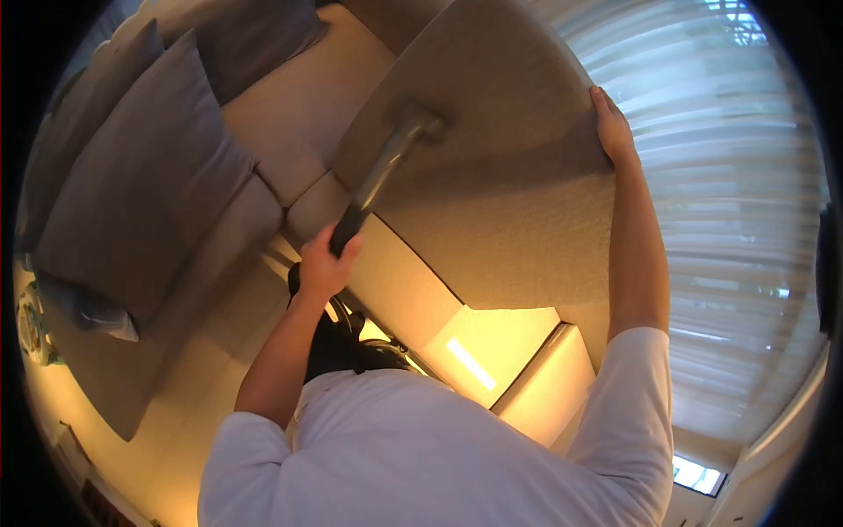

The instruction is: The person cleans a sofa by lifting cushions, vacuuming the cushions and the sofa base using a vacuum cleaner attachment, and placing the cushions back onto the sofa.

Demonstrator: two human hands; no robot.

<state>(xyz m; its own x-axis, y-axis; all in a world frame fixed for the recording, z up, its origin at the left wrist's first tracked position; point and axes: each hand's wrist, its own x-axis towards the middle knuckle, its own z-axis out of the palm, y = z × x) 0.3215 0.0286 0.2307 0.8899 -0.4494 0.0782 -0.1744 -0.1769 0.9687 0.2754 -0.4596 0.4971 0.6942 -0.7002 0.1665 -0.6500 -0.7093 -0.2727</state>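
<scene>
My left hand [327,265] is closed around the dark grip of a vacuum cleaner wand [386,167]. The wand's shiny tube slants up and right, and its dark, blurred head meets the face of a grey-brown sofa cushion [500,202]. This big cushion is tilted up off the sofa. At its right edge, my right hand [612,127] grips the side, thumb on the near face and the other fingers mostly hidden. Below my left hand, a black object with a curved, hose-like part [351,338] is partly hidden by my body.
Grey pillows [145,189] lean on the sofa at the left. Beneath the raised cushion shows the pale sofa base [399,277], brightly lit, beside a pale armrest-like block [549,386]. Sheer curtains [720,237] hang along the right. Pale floor [211,360] lies at the lower left.
</scene>
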